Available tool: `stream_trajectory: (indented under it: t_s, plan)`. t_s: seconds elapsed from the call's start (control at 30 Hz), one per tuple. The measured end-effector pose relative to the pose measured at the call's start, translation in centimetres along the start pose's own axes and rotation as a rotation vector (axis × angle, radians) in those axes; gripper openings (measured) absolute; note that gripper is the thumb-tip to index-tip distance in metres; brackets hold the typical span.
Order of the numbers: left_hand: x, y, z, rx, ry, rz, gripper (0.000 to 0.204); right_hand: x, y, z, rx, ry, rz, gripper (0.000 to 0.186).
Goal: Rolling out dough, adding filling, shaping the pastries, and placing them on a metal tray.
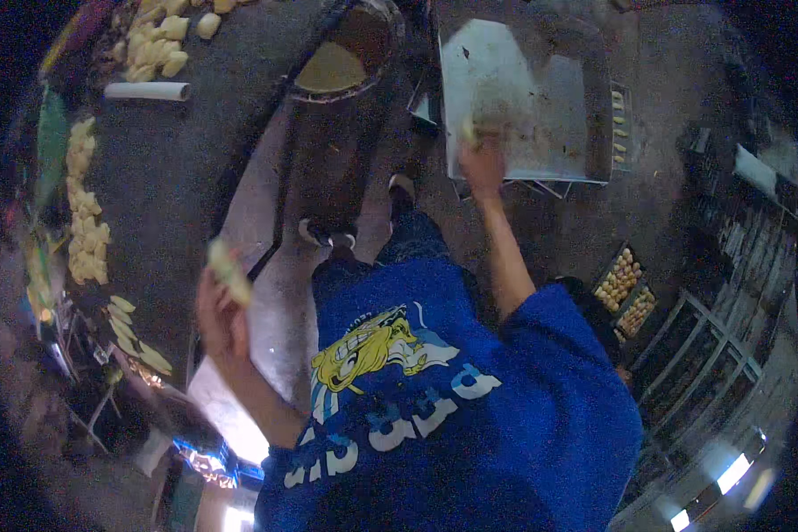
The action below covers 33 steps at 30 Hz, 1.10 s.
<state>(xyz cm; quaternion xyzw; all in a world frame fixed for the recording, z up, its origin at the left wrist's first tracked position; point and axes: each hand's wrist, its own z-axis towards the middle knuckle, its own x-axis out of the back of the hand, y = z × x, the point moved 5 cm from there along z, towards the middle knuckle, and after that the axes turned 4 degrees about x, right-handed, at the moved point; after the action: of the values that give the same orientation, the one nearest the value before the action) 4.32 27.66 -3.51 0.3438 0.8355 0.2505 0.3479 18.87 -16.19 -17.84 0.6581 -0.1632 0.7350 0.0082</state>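
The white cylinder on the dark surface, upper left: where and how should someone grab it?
Probably around the middle of the white cylinder, palm down, fingers wrapped across it: it lies on its side, its length running roughly left to right. Coming from the near side looks best, since pale pieces crowd its far side.

The left hand (222,321) curls, out to the side — the right hand (482,167), blurred, stretches farther forward.

The bare left hand (223,324) holds a pale, elongated, dough-like piece (230,275) near the dark grey tabletop (164,222), where pale, rounded lumps (86,217) lie in a row. The blurred bare right hand (482,167) is over a rectangular, grey metal tray (559,106).
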Motion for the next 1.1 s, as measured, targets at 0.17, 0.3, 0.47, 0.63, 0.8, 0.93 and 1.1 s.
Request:
stream_trajectory:
  t_s: [0.17, 0.3, 0.47, 0.63, 0.8, 0.93, 1.1]
  plan:
    - [-11.0, -10.3, 5.9, 0.307, -0.126, 0.200, 0.046, -0.7, 1.7, -2.7, 0.251, 0.072, -0.009, 0.038]
    - [-15.8, -14.4, 9.0, 0.283, -0.134, 0.463, 0.037, -0.4, -0.5, -5.2, -0.216, -0.476, 0.769, 0.035]
    - [-19.7, -18.5, 11.2, 0.245, -0.181, 0.475, 0.034, 2.0, -5.0, -6.4, -0.294, -0.444, 1.001, 0.029]
    - [-21.9, -19.1, 11.8, 0.014, -0.409, 0.409, 0.037, 4.9, -4.9, -3.9, -0.008, -0.059, 0.729, 0.032]
    - [-23.3, -19.7, 12.4, 0.130, -0.412, 0.260, 0.035, 5.4, -4.6, -2.5, -0.019, -0.039, 0.597, 0.029]
    - [-22.9, -19.0, 13.3, 0.066, -0.299, 0.499, 0.030, 5.2, -3.7, -1.2, 0.023, 0.143, 0.563, 0.030]
    - [-16.6, -16.5, 12.3, 0.039, -0.213, 0.582, 0.027, 1.6, -1.8, -0.5, 0.107, 0.293, 0.395, 0.034]
